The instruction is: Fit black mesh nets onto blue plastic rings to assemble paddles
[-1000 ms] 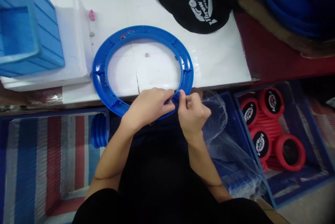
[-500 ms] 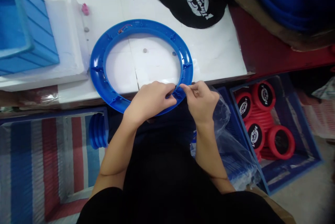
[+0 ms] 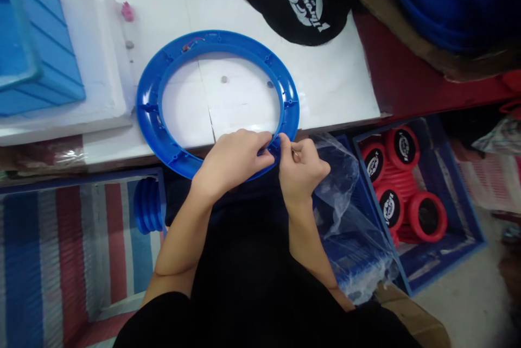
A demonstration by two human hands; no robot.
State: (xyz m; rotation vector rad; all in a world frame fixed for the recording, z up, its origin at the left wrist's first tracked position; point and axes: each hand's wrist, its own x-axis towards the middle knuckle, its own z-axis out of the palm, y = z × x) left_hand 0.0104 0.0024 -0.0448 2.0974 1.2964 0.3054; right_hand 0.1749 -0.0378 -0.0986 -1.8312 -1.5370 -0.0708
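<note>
A blue plastic ring (image 3: 148, 87), hollow side up with ribs and small posts inside, lies on the white table and overhangs its front edge. A small part with a red wire (image 3: 186, 46) sits in its far channel. My left hand (image 3: 234, 158) is closed on the near right stretch of the ring, fingertips at the inner wall. Right beside it, my right hand (image 3: 302, 169) is curled with the thumb pressed at the ring's channel. Something small and shiny shows within its curled fingers, too small to name.
Black printed fabric pieces (image 3: 293, 0) lie at the back of the white table (image 3: 163, 6). A light blue bin (image 3: 52, 49) stands on white foam (image 3: 95, 55) at left. Below right, a blue crate (image 3: 459, 253) holds red rings (image 3: 427, 216); clear plastic film (image 3: 345, 190) hangs beside it.
My right hand has shifted slightly left and turned more upright, its thumb still at the ring. My left hand keeps its hold. The whole view has shifted a little.
</note>
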